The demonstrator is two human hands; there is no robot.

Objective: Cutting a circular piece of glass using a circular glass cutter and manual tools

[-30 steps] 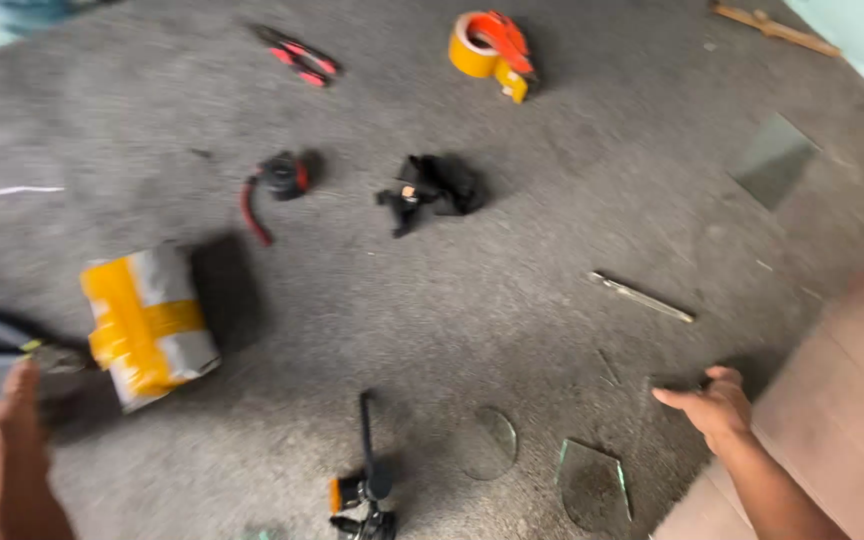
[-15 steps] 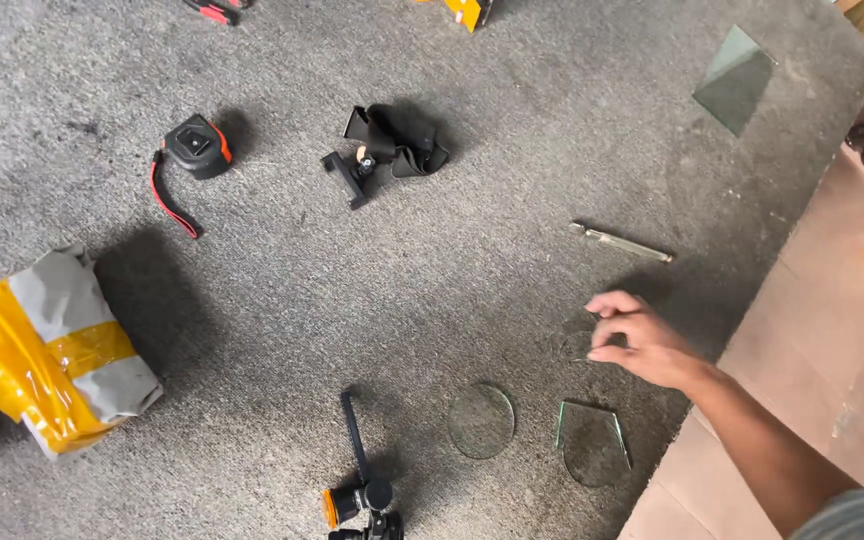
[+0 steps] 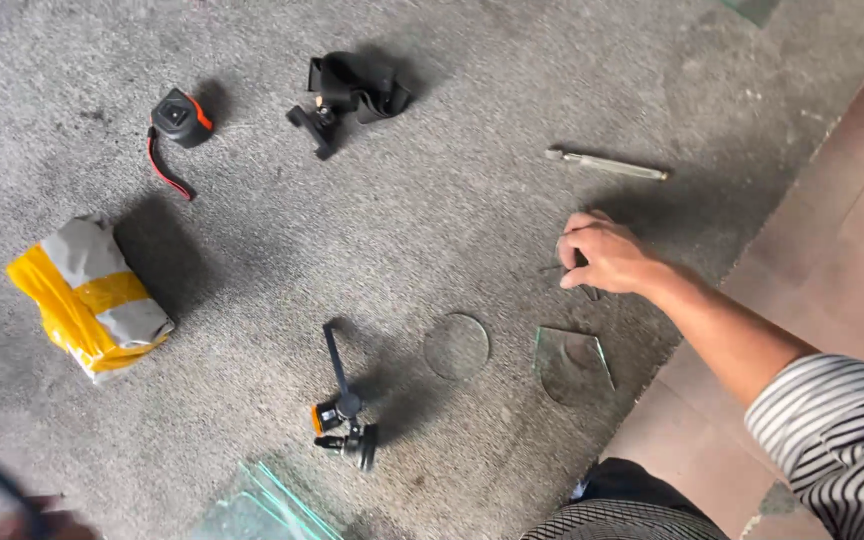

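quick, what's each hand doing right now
Right hand: fingers curled down on the grey carpet; any hold cannot be told.
Left hand: not clearly in view.

The right hand rests knuckles-up on the grey carpet, fingers curled over a small glass scrap that is mostly hidden. A thin metal rod lies just beyond the hand. A round glass disc and a cut glass piece lie near the wrist. A black tool with an orange part sits left of the disc. A grey bundle wrapped in yellow tape lies well apart at far left.
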